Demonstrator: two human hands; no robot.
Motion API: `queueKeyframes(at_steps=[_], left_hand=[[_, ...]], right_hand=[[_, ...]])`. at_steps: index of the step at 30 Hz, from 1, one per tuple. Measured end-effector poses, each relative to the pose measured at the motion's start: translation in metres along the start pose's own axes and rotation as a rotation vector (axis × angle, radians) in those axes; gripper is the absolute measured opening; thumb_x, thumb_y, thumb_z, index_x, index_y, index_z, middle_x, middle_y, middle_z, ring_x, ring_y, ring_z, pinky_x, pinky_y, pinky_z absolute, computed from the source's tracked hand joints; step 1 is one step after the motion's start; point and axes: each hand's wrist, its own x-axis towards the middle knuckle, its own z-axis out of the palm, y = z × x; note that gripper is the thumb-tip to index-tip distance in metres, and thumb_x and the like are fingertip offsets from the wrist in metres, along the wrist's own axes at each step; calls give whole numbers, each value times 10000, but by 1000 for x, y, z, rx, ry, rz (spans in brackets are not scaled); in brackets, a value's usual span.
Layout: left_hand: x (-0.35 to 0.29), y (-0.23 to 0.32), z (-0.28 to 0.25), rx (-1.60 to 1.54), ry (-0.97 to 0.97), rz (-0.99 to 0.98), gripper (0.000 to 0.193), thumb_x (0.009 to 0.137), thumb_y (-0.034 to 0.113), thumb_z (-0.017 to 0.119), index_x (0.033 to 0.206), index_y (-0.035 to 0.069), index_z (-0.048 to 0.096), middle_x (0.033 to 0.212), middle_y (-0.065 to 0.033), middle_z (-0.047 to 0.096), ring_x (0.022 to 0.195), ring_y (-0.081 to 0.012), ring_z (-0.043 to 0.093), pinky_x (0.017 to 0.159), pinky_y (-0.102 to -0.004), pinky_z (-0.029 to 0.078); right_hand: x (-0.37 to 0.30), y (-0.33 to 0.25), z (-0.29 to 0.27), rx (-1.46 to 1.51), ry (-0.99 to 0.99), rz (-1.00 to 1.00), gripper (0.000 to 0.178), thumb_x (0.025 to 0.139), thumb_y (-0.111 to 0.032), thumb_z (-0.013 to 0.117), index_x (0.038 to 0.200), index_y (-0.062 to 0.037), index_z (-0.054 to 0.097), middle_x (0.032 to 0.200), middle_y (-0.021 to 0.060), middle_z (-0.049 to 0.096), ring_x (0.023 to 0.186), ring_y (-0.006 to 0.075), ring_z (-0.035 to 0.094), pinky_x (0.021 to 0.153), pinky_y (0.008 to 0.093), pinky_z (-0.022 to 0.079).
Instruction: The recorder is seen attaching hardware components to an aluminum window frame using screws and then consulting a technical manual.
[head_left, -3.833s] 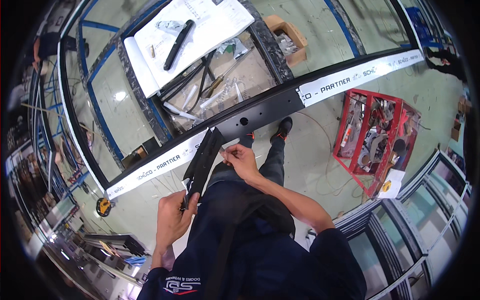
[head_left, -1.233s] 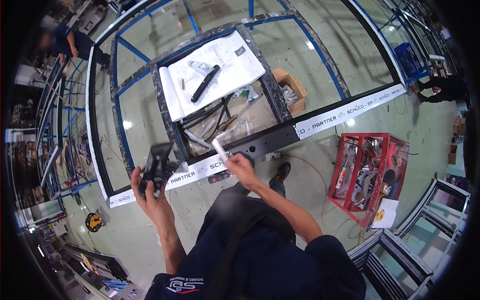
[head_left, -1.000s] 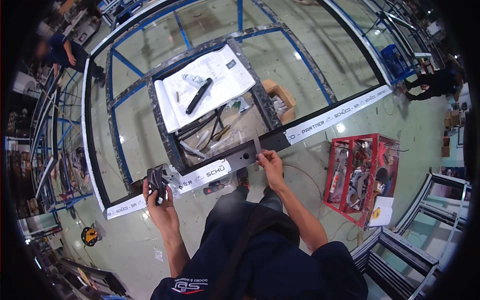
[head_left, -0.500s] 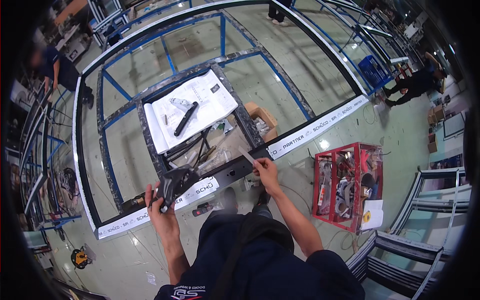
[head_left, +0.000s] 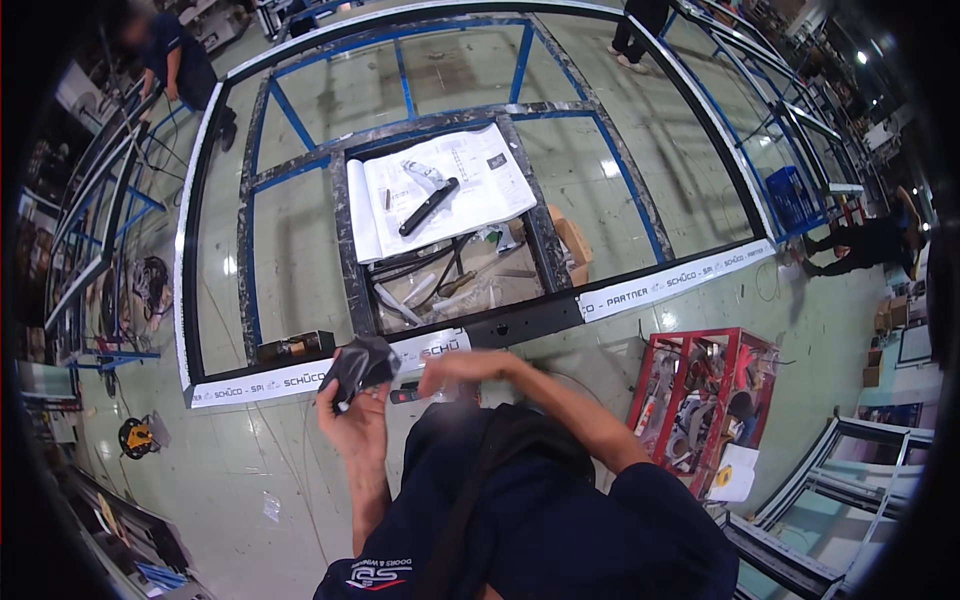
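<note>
Closest to me, my dark shirt (head_left: 540, 530) bore a white and red emblem (head_left: 378, 574), upside down in view, with small white lettering along it. My left hand (head_left: 352, 420) gripped a black piece (head_left: 366, 368) between fingers and thumb, in front of the big frame's near rail (head_left: 535, 322); I could make out no lettering on it. My right hand (head_left: 465, 372) was a blur just to its right, and I could not tell whether its fingers held anything. Along that rail, white tape (head_left: 675, 288) carried dark printed capitals, repeated on both sides of a bare black stretch with a round hole. To the right, a white sheet (head_left: 733, 473) with a yellow mark lay against the red rack (head_left: 722, 398). Farther in, papers (head_left: 505, 195) showed fine print and one dark printed block. Beyond the frame, a co-worker (head_left: 183, 62) stood at upper left.
</note>
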Motion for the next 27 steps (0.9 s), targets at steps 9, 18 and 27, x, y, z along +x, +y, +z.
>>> queueKeyframes(at_steps=[9,18,27], left_hand=[[-9,-50,27,85,-29,-55,410,923,98,500,1315,21,410,1250,-193,552,1096,-364,601,1027,-529,487],[-72,-112,12,91,23,-35,311,959,94,519,1254,17,457,1187,-165,585,1038,-343,650,930,-460,566],[-123,-154,-17,-119,17,-70,226,949,223,562,1117,76,593,1087,-69,647,935,-228,652,830,-439,572]], right_hand=[[-28,-5,53,500,511,-529,263,980,-233,607,1155,-40,572,1041,33,635,938,167,635,821,312,525],[-71,-26,70,113,1053,-616,126,883,-105,729,945,-11,672,889,37,712,752,134,655,695,274,518],[-121,40,82,-1276,794,-870,353,604,-26,653,955,-11,693,1149,99,629,941,296,596,776,406,512]])
